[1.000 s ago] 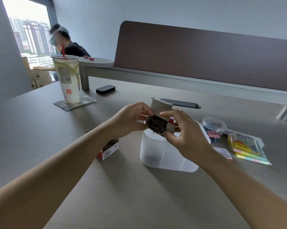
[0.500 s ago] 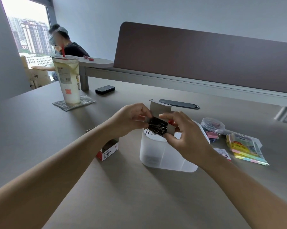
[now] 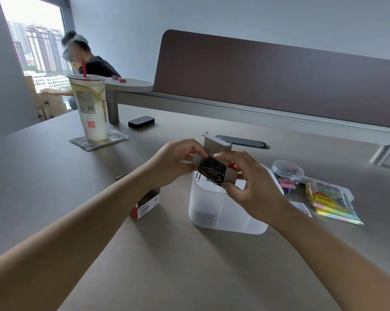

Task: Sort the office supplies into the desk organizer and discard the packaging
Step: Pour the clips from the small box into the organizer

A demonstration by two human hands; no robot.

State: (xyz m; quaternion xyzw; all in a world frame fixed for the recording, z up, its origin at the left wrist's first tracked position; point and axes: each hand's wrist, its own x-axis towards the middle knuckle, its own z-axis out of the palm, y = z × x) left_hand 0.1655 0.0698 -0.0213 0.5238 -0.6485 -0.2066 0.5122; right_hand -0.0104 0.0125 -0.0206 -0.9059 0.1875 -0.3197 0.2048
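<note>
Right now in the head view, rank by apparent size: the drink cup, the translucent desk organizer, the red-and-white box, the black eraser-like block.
1. translucent desk organizer
2. drink cup, though it stands farther away
3. red-and-white box
4. black block, farthest, so perhaps understated

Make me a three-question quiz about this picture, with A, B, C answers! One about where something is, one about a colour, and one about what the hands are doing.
1. Where is the small open cardboard box of metal paper clips?
A. Over the translucent white plastic desk organizer
B. Beside the tall plastic drink cup
C. On the floor

2. What colour is the straw in the drink cup?
A. Green
B. Red
C. Blue

3. What are the left hand and right hand doing?
A. Resting flat on the table
B. Lifting the cup
C. Both pinching the clip box

Answers: 1 A, the box is held above the organizer's open top. 2 B, the straw poking through the lid is red. 3 C, fingers of both hands grip the box's edges.
</note>
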